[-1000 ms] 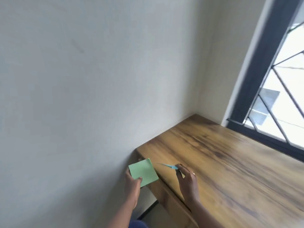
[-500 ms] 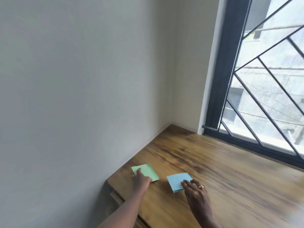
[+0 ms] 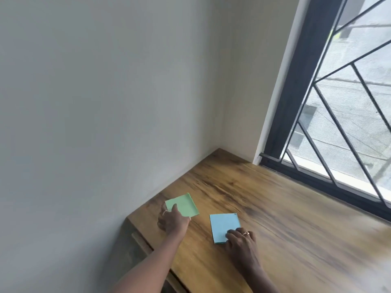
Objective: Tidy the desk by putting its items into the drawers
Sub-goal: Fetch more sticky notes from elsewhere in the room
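Note:
A green note pad (image 3: 184, 204) lies flat on the wooden desk (image 3: 292, 220) near its left end. My left hand (image 3: 172, 221) grips the pad's near corner, thumb on top. A blue note pad (image 3: 222, 224) lies flat just to the right, apart from the green one. My right hand (image 3: 241, 243) holds its near right corner, fingertips pressed on top. Both hands wear a ring.
A grey wall (image 3: 105, 123) runs along the desk's left end. A dark-framed window with bars (image 3: 349, 115) lines the far edge. A drawer front (image 3: 140, 243) shows under the desk's left corner, seemingly closed.
One second ago both pads were held in the air at the desk's corner. They came down onto the desktop, and since half a second ago the hands have stayed on them.

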`<action>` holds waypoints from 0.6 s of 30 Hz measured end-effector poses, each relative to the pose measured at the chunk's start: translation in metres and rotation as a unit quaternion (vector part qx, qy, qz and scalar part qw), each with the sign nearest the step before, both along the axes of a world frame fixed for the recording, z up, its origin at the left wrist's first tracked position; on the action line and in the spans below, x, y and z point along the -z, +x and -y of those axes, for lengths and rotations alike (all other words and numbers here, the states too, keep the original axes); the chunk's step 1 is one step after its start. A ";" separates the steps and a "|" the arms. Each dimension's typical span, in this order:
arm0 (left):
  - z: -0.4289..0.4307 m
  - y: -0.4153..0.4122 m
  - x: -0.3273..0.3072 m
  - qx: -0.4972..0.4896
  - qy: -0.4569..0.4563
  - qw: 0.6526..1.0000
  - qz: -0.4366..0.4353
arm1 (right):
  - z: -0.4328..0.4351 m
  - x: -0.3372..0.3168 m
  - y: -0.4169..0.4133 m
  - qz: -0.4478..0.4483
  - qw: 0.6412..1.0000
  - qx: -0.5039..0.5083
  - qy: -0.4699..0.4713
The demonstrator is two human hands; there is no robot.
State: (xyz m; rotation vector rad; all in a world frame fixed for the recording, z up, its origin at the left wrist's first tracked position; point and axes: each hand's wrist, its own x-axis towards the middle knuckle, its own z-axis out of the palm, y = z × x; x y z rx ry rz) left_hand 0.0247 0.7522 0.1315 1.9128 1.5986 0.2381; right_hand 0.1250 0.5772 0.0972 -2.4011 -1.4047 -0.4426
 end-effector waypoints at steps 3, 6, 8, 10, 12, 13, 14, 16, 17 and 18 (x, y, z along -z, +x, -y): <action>0.017 -0.027 0.003 -0.032 0.033 0.999 0.021 | 0.008 -0.008 -0.015 -0.036 0.999 -0.033 -0.017; 0.053 -0.062 0.009 -0.074 0.066 0.994 0.046 | 0.022 -0.018 -0.044 -0.058 0.995 -0.082 -0.018; 0.085 -0.086 0.018 -0.095 0.079 0.991 0.059 | 0.036 -0.021 -0.067 -0.055 0.990 -0.133 -0.014; 0.123 -0.112 0.028 -0.124 0.089 0.986 0.065 | 0.053 -0.020 -0.092 -0.056 0.980 -0.190 -0.023; 0.156 -0.138 0.038 -0.151 0.084 0.983 0.058 | 0.068 -0.014 -0.116 -0.072 0.969 -0.233 -0.031; 0.171 -0.153 0.042 -0.170 0.074 0.981 0.055 | 0.075 -0.010 -0.128 -0.078 0.963 -0.256 -0.033; 0.185 -0.166 0.045 -0.192 0.063 0.978 0.053 | 0.081 -0.006 -0.139 -0.076 0.957 -0.279 -0.035; 0.214 -0.196 0.051 -0.229 0.048 0.971 0.051 | 0.092 0.004 -0.164 -0.068 0.942 -0.327 -0.046; 0.227 -0.207 0.054 -0.240 0.045 0.968 0.050 | 0.096 0.007 -0.174 -0.068 0.937 -0.339 -0.050; 0.241 -0.222 0.058 -0.259 0.041 0.964 0.047 | 0.102 0.011 -0.188 -0.069 0.930 -0.355 -0.056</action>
